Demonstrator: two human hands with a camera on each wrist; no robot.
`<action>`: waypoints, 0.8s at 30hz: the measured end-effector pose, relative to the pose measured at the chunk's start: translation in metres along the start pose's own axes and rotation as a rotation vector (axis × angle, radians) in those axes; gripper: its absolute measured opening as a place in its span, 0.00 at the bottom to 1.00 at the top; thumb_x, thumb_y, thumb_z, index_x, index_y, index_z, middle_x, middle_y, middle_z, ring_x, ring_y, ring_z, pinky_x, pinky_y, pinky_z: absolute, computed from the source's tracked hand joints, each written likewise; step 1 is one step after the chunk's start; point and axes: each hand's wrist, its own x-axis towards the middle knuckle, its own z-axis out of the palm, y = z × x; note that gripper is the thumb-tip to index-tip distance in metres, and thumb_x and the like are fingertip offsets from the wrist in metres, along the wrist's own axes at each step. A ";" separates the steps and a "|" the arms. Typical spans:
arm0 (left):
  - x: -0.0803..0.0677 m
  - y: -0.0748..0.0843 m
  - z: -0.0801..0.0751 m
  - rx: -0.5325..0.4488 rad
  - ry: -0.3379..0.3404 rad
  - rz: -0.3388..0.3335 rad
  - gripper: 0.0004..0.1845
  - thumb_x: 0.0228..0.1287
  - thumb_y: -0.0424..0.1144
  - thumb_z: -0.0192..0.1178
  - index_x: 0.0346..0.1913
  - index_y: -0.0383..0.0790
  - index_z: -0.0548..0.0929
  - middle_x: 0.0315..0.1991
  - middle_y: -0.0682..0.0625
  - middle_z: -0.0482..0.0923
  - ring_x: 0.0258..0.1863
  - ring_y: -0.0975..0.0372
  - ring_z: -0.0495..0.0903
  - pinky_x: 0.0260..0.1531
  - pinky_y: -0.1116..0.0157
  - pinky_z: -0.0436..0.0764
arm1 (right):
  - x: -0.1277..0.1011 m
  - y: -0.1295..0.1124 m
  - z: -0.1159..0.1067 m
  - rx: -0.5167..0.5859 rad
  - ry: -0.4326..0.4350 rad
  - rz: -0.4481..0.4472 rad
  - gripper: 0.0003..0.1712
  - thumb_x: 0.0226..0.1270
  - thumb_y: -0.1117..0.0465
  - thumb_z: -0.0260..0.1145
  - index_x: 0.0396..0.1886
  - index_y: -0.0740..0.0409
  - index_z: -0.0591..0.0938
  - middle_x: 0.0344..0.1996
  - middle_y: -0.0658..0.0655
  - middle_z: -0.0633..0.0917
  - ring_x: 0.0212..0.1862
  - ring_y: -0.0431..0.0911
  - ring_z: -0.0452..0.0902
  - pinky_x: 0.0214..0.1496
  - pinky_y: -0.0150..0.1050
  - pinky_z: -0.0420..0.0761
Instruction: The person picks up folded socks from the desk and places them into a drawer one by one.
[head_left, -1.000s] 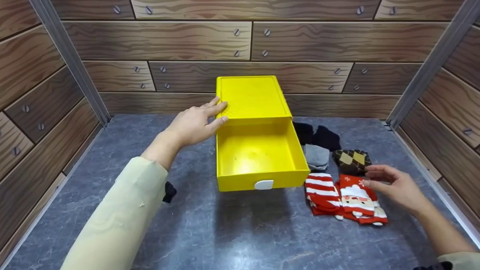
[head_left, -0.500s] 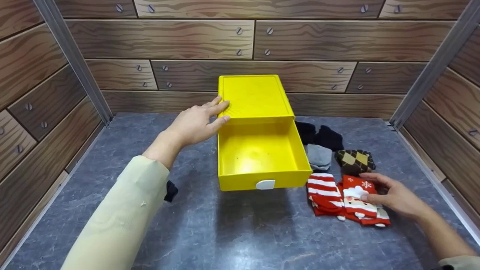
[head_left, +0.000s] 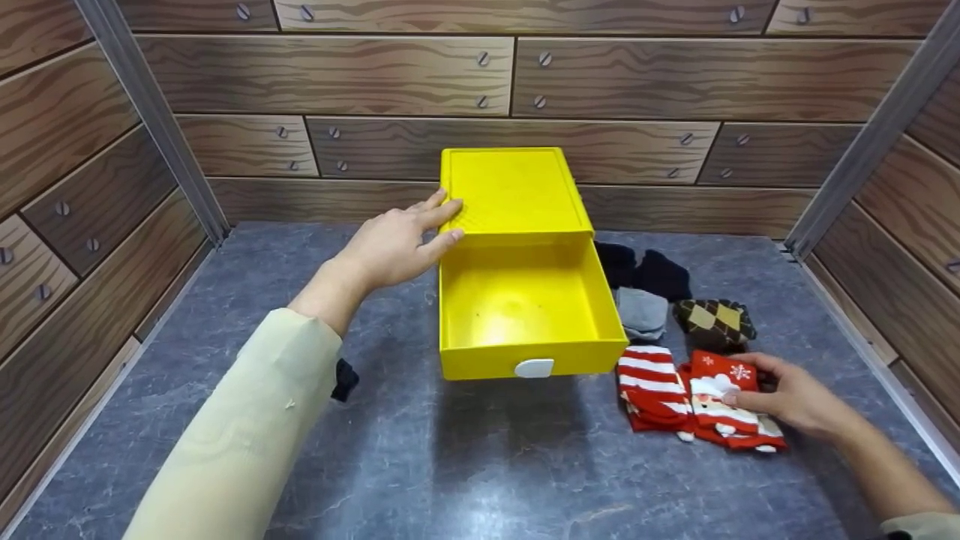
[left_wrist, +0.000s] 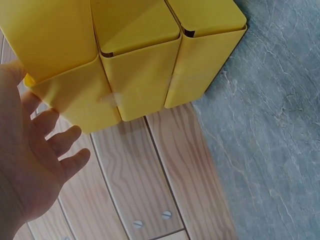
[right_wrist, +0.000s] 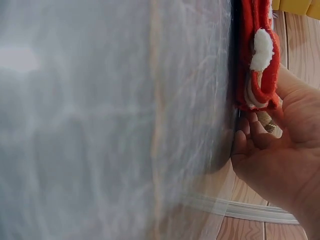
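Observation:
A yellow drawer box (head_left: 517,191) stands at the middle back, its top drawer (head_left: 540,360) with a white pull slid out and bare inside. My left hand (head_left: 394,246) rests straight fingers and thumb on the box's left top edge; the left wrist view shows the hand (left_wrist: 35,155) beside the stacked yellow sections (left_wrist: 140,75). At the right, my right hand (head_left: 806,401) holds the right edge of a folded red Santa sock pair (head_left: 712,416), thumb on top, fingers curled at its far side. In the right wrist view the red socks (right_wrist: 265,55) lie between thumb and fingers.
Beside the Santa pair lie a red-and-white striped bundle (head_left: 649,386), folded grey socks (head_left: 641,315), an argyle pair (head_left: 716,322) and black socks (head_left: 661,276). A small dark item (head_left: 345,380) lies partly behind the left sleeve. Wood-patterned walls (head_left: 420,150) enclose the grey table (head_left: 405,465).
My right hand has come down from above the Santa socks onto their right edge, and its thumb now lies on them. The left hand stays on the box. The view has shifted slightly.

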 end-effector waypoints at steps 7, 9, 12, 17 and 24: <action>0.001 0.000 0.001 0.004 0.007 0.000 0.37 0.82 0.69 0.39 0.86 0.61 0.56 0.86 0.55 0.47 0.82 0.50 0.59 0.77 0.45 0.62 | 0.000 0.000 0.000 -0.001 0.004 0.022 0.38 0.69 0.52 0.78 0.71 0.66 0.75 0.58 0.74 0.82 0.57 0.64 0.80 0.57 0.55 0.78; 0.001 0.000 0.001 0.003 0.007 -0.001 0.37 0.82 0.69 0.39 0.86 0.61 0.56 0.86 0.55 0.47 0.82 0.50 0.58 0.78 0.45 0.62 | -0.001 0.000 0.000 0.004 0.009 0.018 0.37 0.69 0.53 0.78 0.70 0.66 0.76 0.57 0.72 0.83 0.55 0.60 0.81 0.54 0.50 0.78; 0.001 0.000 0.001 0.004 0.008 -0.004 0.37 0.81 0.69 0.39 0.86 0.61 0.56 0.86 0.55 0.47 0.82 0.51 0.58 0.78 0.45 0.61 | -0.001 -0.001 0.000 0.018 0.027 0.019 0.36 0.67 0.54 0.79 0.69 0.64 0.77 0.56 0.69 0.84 0.54 0.55 0.80 0.52 0.43 0.76; 0.001 0.000 0.001 0.012 0.006 -0.008 0.38 0.81 0.71 0.38 0.86 0.61 0.56 0.86 0.55 0.47 0.82 0.50 0.59 0.78 0.45 0.62 | -0.001 -0.004 0.001 0.078 0.053 0.011 0.34 0.66 0.55 0.80 0.66 0.63 0.78 0.53 0.65 0.84 0.50 0.49 0.80 0.48 0.35 0.79; 0.002 0.000 0.000 0.006 0.003 -0.006 0.36 0.83 0.67 0.41 0.86 0.61 0.57 0.86 0.55 0.47 0.82 0.50 0.59 0.77 0.45 0.62 | -0.001 -0.005 0.007 0.124 0.120 -0.012 0.33 0.65 0.62 0.80 0.64 0.66 0.75 0.48 0.64 0.87 0.42 0.41 0.83 0.43 0.33 0.81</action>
